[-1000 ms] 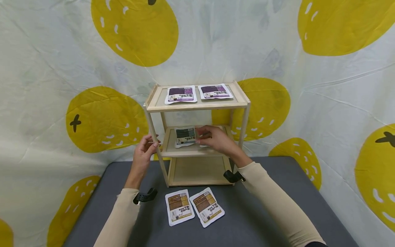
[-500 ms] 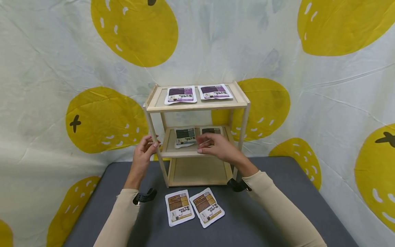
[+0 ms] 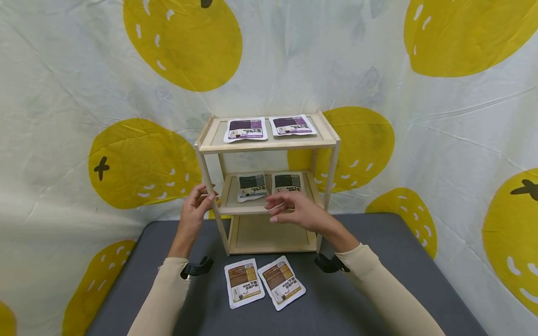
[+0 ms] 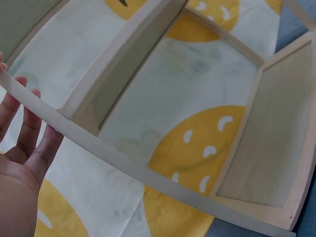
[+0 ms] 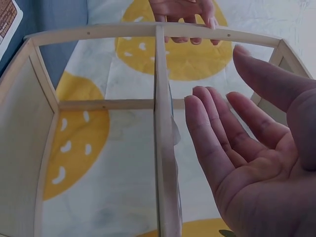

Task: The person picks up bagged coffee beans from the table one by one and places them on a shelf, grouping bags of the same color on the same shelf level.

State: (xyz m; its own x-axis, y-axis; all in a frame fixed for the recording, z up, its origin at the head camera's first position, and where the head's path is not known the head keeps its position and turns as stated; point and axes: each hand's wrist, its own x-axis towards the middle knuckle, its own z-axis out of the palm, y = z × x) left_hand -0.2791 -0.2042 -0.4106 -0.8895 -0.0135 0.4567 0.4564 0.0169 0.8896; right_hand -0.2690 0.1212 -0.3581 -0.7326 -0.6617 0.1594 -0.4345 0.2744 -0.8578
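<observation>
A small wooden shelf rack (image 3: 269,147) with three levels stands against the cloth backdrop. My left hand (image 3: 196,205) holds its left front post, thumb in front and fingers behind; the left wrist view shows those fingers (image 4: 29,133) past the post. My right hand (image 3: 300,212) hovers before the middle shelf, holding nothing, its fingers loosely bent and spread from the thumb in the right wrist view. On the middle shelf lie two dark-green-labelled white pouches, the left one (image 3: 252,185) in full sight and the right one (image 3: 287,181) partly covered by my right hand.
Two purple-labelled pouches, left (image 3: 246,129) and right (image 3: 293,125), lie on the top shelf. Two brown-and-yellow-labelled pouches, left (image 3: 244,283) and right (image 3: 281,283), lie on the grey table (image 3: 336,303) before the rack.
My right hand has let go of the right green-labelled pouch and drawn back and down from the middle shelf, uncovering that pouch. My left hand stays on the post.
</observation>
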